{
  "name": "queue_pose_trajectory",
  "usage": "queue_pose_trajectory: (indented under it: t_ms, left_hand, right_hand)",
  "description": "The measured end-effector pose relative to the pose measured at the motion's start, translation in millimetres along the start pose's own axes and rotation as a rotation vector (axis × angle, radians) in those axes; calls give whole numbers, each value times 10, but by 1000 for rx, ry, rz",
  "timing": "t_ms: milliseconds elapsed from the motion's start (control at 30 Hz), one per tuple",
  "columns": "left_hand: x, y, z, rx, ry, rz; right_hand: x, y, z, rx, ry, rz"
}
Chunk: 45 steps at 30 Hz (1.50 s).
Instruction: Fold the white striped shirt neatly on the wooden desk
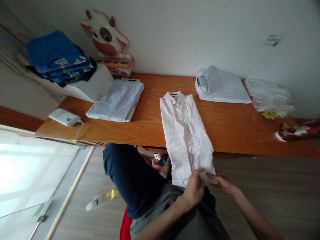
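Here I am on the head feed, and the striped shirt (183,133) lies face up across the table's (150,113) near edge, collar (175,96) towards the wall, lower end hanging over the lap (167,200). I'd call this partway: the sides look turned in, since no sleeve spreads out, but the length isn't doubled up yet. Neat piles sit at the table's left, pale blue shirts (117,100), and at its back right, white shirts (222,83). Now the hands, both below the table's edge! The left hand (195,188) reaches forward, fingers curled nearly closed round the shirt's lower end. The right hand (222,181) comes in from the side, loosely open at the corner; too small for me to tell whether it grips.
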<state>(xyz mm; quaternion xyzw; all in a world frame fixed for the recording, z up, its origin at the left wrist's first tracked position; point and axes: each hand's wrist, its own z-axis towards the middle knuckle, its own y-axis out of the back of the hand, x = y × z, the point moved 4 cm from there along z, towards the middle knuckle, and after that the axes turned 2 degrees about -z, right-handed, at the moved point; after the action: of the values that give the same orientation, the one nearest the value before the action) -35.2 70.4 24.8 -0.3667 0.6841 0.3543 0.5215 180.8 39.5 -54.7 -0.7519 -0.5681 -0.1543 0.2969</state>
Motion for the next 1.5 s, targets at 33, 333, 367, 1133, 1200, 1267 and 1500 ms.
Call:
queue_pose_trajectory:
  t_ms: [33,333,367,1133,1200,1267,1500]
  left_hand:
    - [-53,27,45,59,-18,133]
    - [-579,264,151,200,27,807]
    - [-601,285,162,209,13,825]
    - [-82,87,-37,69,-91,129]
    - [-75,82,-28,66,-83,126]
    - [-139,132,-21,82,-65,127]
    - [-974,1002,-343,84,7,90]
  right_hand:
    - [-9,11,9,14,-5,20]
    - [-98,161,175,141,-28,-23]
    - [-93,168,185,139,-24,-30]
    - [-44,20,87,46,5,-2]
    - [-47,22,90,48,5,-1]
    - [-44,18,94,41,5,-1]
    - [-7,-87,107,153,70,-35]
